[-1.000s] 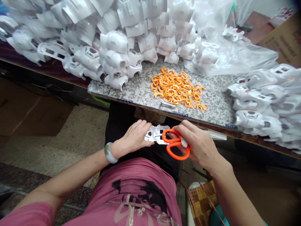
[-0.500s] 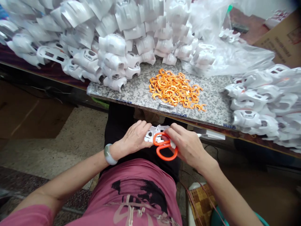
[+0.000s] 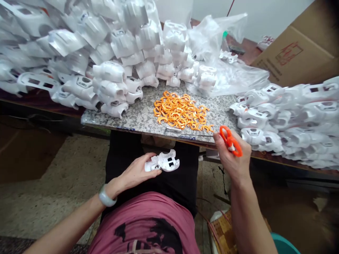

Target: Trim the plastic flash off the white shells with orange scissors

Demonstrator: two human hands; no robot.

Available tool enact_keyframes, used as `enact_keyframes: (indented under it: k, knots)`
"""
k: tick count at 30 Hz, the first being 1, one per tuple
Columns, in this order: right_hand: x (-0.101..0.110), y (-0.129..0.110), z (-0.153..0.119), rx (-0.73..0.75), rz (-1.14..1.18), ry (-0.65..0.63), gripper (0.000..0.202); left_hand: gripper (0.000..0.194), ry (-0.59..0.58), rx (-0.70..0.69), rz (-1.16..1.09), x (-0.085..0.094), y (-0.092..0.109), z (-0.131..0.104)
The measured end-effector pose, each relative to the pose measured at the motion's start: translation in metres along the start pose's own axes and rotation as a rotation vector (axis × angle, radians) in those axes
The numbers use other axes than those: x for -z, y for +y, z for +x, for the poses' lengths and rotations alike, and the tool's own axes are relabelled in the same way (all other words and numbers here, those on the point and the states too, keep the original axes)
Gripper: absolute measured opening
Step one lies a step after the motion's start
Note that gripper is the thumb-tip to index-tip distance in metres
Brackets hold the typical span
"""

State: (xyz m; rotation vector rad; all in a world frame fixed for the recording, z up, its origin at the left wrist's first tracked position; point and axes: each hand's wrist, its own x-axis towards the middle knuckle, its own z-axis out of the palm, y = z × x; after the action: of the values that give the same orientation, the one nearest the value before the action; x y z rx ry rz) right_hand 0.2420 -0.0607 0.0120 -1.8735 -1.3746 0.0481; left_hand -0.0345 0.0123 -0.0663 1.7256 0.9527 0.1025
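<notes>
My left hand [image 3: 141, 168] is closed on a white plastic shell [image 3: 168, 163] above my lap. The shell's hollow inner side, with small dark rectangular openings, faces up. Off to the right, at the table's front edge, my right hand [image 3: 234, 155] is closed around a pair of scissors [image 3: 230, 141] with orange-red handles. The scissors' blades are hidden by the hand. A heap of small curved orange plastic pieces [image 3: 180, 111] lies on the speckled tabletop, left of my right hand.
White shells are stacked at the back left [image 3: 109, 72] and more shells [image 3: 265, 116] stand at the right. Clear plastic bags [image 3: 230, 79] and a cardboard box [image 3: 288, 53] are behind. A short metal rod [image 3: 173, 130] lies near the front edge. A woven basket [image 3: 219, 229] sits below.
My right hand has moved away from the shell, up and to the right, carrying the scissors. My left hand has lowered slightly with the shell, which now shows more fully. The view has shifted.
</notes>
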Motion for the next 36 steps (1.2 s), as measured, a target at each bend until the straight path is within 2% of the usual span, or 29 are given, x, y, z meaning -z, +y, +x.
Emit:
enact_keyframes:
  k: [2,5,14,18,22,24,28,32,36]
  knots:
    - [-0.010,0.014,-0.001,-0.096,0.031,0.080,0.028,0.050,-0.073,0.047,-0.279,-0.002,-0.005,-0.004]
    - [-0.021,0.022,-0.003,-0.150,0.059,0.082,0.031,0.047,-0.148,0.101,-0.598,-0.007,-0.010,-0.010]
    - [-0.029,0.026,-0.001,-0.227,0.116,0.015,0.031,0.056,-0.172,0.121,-1.131,-0.019,-0.011,-0.021]
    - [-0.030,0.024,0.004,-0.172,0.034,-0.067,0.036,0.058,-0.214,0.089,-1.240,-0.022,-0.009,-0.023]
    - [-0.028,0.020,0.012,-0.082,-0.043,-0.198,0.031,0.061,-0.236,0.075,-1.291,-0.025,-0.002,-0.023]
    - [-0.025,0.021,0.021,-0.061,-0.087,-0.200,0.031,0.062,-0.234,0.082,-1.331,-0.026,0.002,-0.022]
    - [-0.022,0.032,0.051,-0.067,-0.156,-0.110,0.034,0.059,-0.221,0.079,-1.362,-0.028,0.007,-0.020]
    - [-0.028,0.042,0.079,-0.115,-0.173,-0.190,0.031,0.060,-0.213,0.055,-1.369,-0.030,0.009,-0.019]
    - [-0.038,0.042,0.089,-0.117,-0.175,-0.260,0.031,0.062,-0.206,0.042,-1.377,-0.031,0.010,-0.017]
